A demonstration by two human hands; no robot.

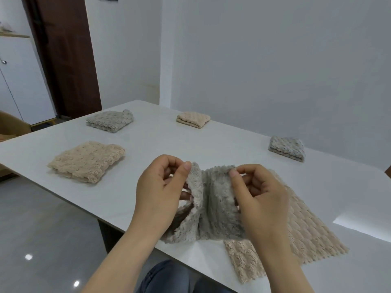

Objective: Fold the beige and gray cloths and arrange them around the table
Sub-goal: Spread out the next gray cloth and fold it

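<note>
A fluffy gray cloth (215,208) is lifted off the white table (148,166) near its front edge. My left hand (160,187) pinches its upper left corner and my right hand (258,191) pinches its upper right corner. The cloth sags and creases in the middle between them. Under it a beige cloth (304,233) lies spread flat, partly hidden by my right arm. Folded cloths lie around the table: beige (86,161) at the left, gray (110,120) at the far left, beige (193,119) at the back, gray (287,148) at the right.
The table's front edge runs diagonally from the left to the bottom centre, with grey tiled floor (42,218) below it. A dark brown door (63,53) and white cabinet (19,81) stand at the far left. A white wall lies behind the table.
</note>
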